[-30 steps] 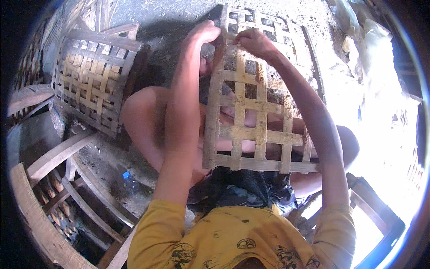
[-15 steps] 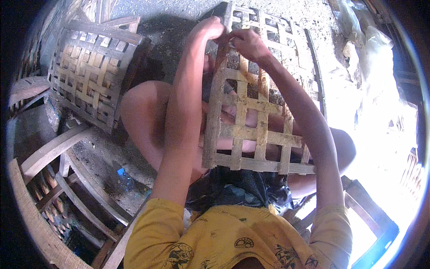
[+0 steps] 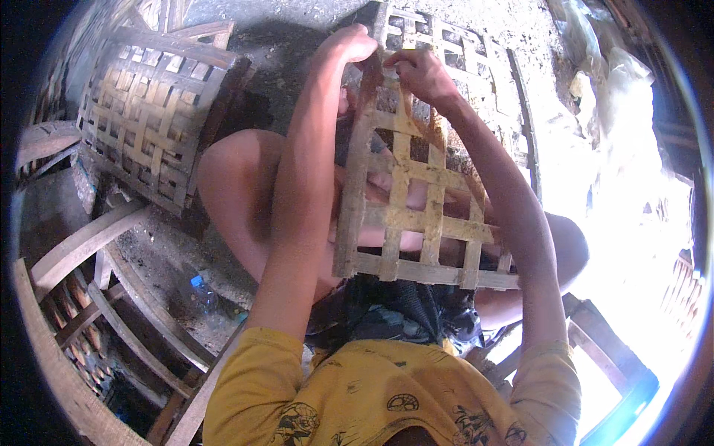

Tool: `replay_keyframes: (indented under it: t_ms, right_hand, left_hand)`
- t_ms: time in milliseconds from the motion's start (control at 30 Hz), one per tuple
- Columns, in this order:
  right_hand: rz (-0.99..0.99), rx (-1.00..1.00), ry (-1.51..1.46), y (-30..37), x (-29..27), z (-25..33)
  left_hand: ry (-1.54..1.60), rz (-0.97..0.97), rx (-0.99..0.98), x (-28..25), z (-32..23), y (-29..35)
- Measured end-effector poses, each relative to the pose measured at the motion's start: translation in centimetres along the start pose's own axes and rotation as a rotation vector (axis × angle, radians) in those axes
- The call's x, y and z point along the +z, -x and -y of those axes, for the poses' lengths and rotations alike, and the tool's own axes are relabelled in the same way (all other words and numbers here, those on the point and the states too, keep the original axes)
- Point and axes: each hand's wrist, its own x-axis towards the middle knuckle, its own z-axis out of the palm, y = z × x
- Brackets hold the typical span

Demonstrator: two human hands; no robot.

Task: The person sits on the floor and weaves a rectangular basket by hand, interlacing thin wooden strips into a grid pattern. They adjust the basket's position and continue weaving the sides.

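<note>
Our right hand [image 3: 422, 76] edged rightward, fingers curled, forearm [image 3: 507, 178] blocking the lattice panel [image 3: 396, 217]; left hand [image 3: 358, 43], fingers unclear; second panel [image 3: 145, 154] stood left.

Left hand [image 3: 357, 44] beside curled right hand [image 3: 424, 77]

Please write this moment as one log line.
Left hand: at left bar of lattice panel | Right hand: at same bar | At left: second panel, bottle

No readable lettering, labels, numbers or signs; yellow shirt [image 3: 372, 379] bears dark printed motifs [image 3: 402, 402], no legible words.
</note>
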Motion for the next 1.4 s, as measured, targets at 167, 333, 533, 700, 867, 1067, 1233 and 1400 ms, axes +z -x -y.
replay_keyframes:
  t_ms: [167, 333, 533, 700, 867, 1067, 1233, 1400]
  right_hand:
    - [0.134, -0.161, 0.188, -0.9, -1.5, -0.8]
    - [0.098, 0.015, 0.139, -1.5, -3.1, -1.9]
    - [0.003, -0.165, 0.091, -0.5, -1.5, -0.9]
    - [0.095, -0.132, 0.091, -0.4, -1.3, -2.0]
    - [0.164, 0.080, 0.259, -1.1, -3.6, 1.2]
    - [0.080, -0.205, 0.199, -0.6, -1.5, -1.0]
    - [0.037, -0.139, 0.305, -1.0, -2.3, 0.0]
    - [-0.115, 0.038, 0.238, -1.9, -2.6, -1.4]
  left_hand:
    - [-0.011, 0.027, 0.009, -0.1, -0.2, 0.1]
    - [0.036, 0.121, -0.085, -0.8, -0.9, 0.6]
    - [0.024, 0.093, -0.065, -0.7, -0.7, 0.4]
    - [0.015, 0.078, -0.056, -0.3, -1.1, 0.3]
    - [-0.013, 0.082, 0.026, -0.7, 0.0, 0.3]
    - [0.117, 0.124, -0.016, -0.8, -1.0, 1.2]
    - [0.378, 0.234, -0.169, 0.3, 0.0, 0.9]
    - [0.564, 0.299, -0.147, 1.5, -0.6, 0.7]
